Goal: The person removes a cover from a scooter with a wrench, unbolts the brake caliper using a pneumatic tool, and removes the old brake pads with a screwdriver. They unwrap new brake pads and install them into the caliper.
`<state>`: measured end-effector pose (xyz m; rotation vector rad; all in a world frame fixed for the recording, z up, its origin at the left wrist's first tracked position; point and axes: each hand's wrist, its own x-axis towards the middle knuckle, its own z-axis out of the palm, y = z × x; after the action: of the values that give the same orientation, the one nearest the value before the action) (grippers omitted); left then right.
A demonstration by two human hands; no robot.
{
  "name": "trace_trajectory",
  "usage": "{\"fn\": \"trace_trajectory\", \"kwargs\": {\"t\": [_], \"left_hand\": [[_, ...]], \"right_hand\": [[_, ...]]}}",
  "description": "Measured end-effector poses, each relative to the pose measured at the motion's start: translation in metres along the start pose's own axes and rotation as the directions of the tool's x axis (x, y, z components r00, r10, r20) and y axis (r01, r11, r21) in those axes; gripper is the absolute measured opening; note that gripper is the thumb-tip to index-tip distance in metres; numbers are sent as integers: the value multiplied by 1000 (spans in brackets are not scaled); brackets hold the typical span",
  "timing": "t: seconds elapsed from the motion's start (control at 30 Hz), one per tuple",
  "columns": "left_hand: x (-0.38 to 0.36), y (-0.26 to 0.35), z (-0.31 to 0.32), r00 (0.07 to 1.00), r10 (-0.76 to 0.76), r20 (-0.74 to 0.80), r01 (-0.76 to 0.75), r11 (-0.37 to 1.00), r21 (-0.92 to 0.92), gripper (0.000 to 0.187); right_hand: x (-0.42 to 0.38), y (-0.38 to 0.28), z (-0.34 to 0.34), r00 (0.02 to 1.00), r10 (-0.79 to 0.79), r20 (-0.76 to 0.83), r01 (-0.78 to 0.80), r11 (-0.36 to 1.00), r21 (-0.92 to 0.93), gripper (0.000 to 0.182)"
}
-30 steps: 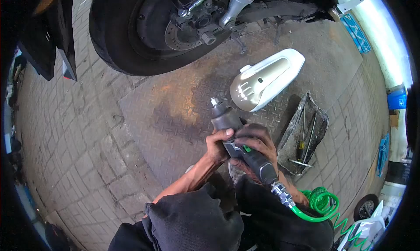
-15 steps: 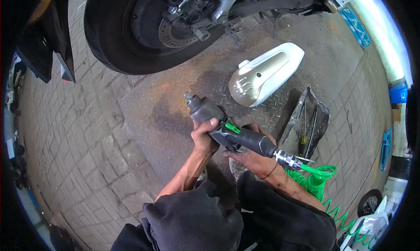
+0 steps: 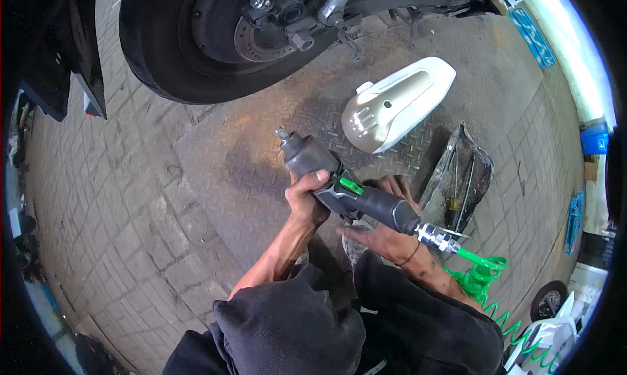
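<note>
A dark air impact wrench [image 3: 379,206] with a green switch lies across the middle of the view, its bare square drive pointing up and left. My left hand [image 3: 307,197] is closed round the body just behind the nose, thumb on top. Beneath the rear handle is my right hand [image 3: 386,239], its fingers stretched upward and its thumb pointing left, apart from each other. The handle hides part of that palm. A metal coupling [image 3: 436,238] joins the handle's end to a green coiled air hose [image 3: 480,277].
Ahead stands a motorcycle's rear wheel [image 3: 157,68] with a brake disc. A white and gold cover [image 3: 398,104] rests on the metal floor plate [image 3: 222,153]. Right of it, a dark tray-like shell [image 3: 480,176] holds long tools, one with a yellow-and-black handle. Brick paving surrounds the plate.
The wrench's handle end has shifted slightly right and down. My right hand's fingers have straightened and its thumb has come away from the handle. The view has tilted slightly.
</note>
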<state>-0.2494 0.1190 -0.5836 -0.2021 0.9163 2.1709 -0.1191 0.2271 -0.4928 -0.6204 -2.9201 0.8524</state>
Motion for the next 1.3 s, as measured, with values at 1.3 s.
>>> {"fn": "trace_trajectory", "kwargs": {"t": [1.3], "left_hand": [[13,35,-26,978,-132,162,144,988,-60,78]], "right_hand": [[-12,12,-30,987,-84,-139,160,648,744,33]]}}
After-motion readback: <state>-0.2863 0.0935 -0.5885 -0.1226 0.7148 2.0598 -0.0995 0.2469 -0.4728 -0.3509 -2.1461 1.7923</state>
